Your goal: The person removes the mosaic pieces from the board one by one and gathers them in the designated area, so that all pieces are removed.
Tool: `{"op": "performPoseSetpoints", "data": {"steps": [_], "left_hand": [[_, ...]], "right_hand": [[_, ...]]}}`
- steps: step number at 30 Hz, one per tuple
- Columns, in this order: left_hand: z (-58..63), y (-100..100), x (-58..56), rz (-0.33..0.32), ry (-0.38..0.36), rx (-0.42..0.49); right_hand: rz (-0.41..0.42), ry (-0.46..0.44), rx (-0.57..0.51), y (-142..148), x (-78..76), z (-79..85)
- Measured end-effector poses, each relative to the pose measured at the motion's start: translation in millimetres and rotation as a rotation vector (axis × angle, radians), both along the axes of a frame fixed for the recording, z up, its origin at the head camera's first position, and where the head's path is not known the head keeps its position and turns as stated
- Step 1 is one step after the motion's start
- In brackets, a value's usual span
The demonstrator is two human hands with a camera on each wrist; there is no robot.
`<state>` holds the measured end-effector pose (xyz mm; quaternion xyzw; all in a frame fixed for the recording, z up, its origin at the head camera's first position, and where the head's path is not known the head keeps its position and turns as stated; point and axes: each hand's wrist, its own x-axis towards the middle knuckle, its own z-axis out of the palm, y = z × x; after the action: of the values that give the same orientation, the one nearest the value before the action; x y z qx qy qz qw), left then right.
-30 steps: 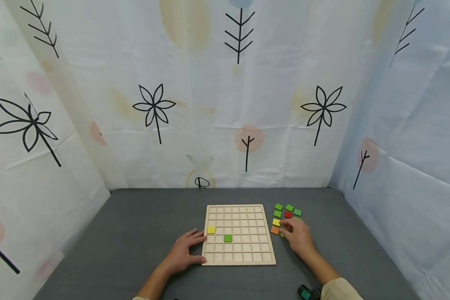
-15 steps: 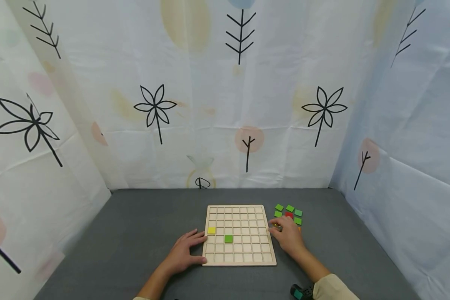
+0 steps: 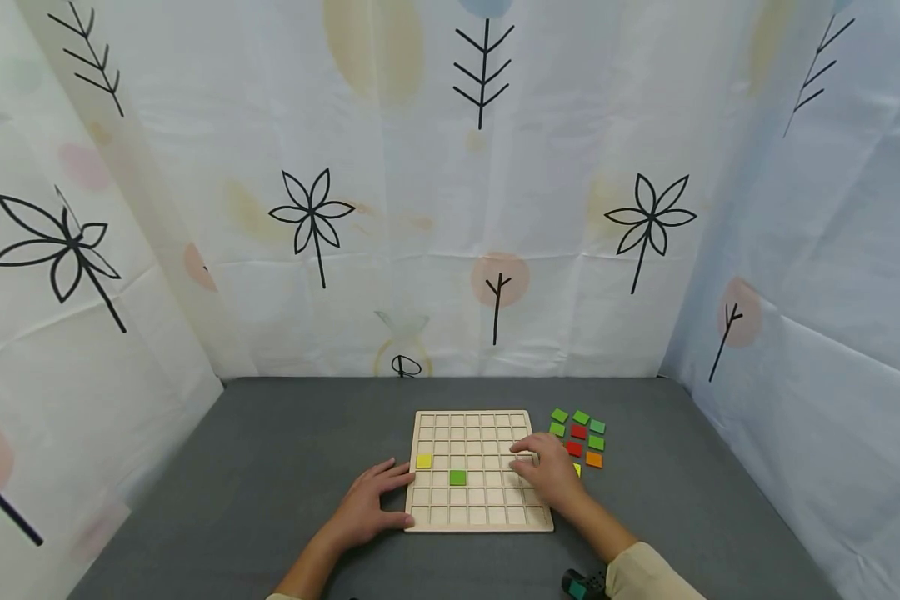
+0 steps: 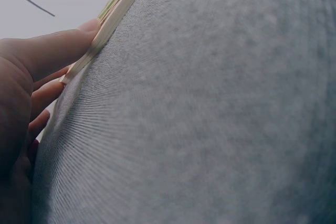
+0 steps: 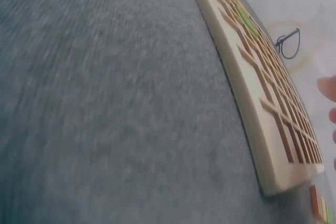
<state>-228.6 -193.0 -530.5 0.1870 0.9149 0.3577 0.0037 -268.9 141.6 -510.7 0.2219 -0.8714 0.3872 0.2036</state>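
A wooden grid board [image 3: 477,527] lies on the grey table. One yellow tile [image 3: 423,461] and one green tile [image 3: 458,477] sit in its cells. My left hand [image 3: 371,498] rests at the board's left edge, thumb and fingertips touching it; the left wrist view shows the thumb [image 4: 65,45] against the rim. My right hand [image 3: 551,475] hovers over the board's right side, index finger and thumb bent toward each other. I see no tile between them, but the hand hides part of that space. In the right wrist view only some fingertips [image 5: 328,87] show.
Loose tiles lie right of the board: several green tiles [image 3: 596,442], two red tiles [image 3: 578,432], an orange tile [image 3: 594,459] and a partly hidden yellow one [image 3: 577,469]. A dark device [image 3: 583,585] sits by the right sleeve. Patterned cloth [image 3: 420,167] surrounds the table.
My right hand has moved left from the loose tiles to above the board's right side, uncovering red and orange tiles. The left hand stays at the board's left edge.
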Motion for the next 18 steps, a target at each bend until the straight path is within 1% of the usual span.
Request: {"op": "performPoseSetpoints", "data": {"steps": [2,6,9,12,16,18], "left_hand": [[0.6,0.2,-0.1,0.001,-0.001,-0.003],[1.9,0.7,-0.1,0.002,0.002,-0.002],[3.0,1.1,0.4,0.002,0.009,-0.002],[3.1,1.1,1.1,0.001,0.022,-0.001],[3.0,1.1,2.8,-0.008,0.035,0.006],[3.3,1.3,3.6,-0.010,0.028,0.008]], "right_hand": [[0.043,0.022,0.010,-3.7,-2.2,-0.4],[0.139,0.122,0.050,-11.9,-6.5,0.0],[0.178,0.158,0.082,-18.5,-9.3,-0.6],[0.200,0.150,0.111,-25.4,-11.7,-2.0],[0.226,0.079,0.135,-34.1,-12.7,-3.1],[0.231,0.041,0.148,-38.1,-12.6,-4.0]]}}
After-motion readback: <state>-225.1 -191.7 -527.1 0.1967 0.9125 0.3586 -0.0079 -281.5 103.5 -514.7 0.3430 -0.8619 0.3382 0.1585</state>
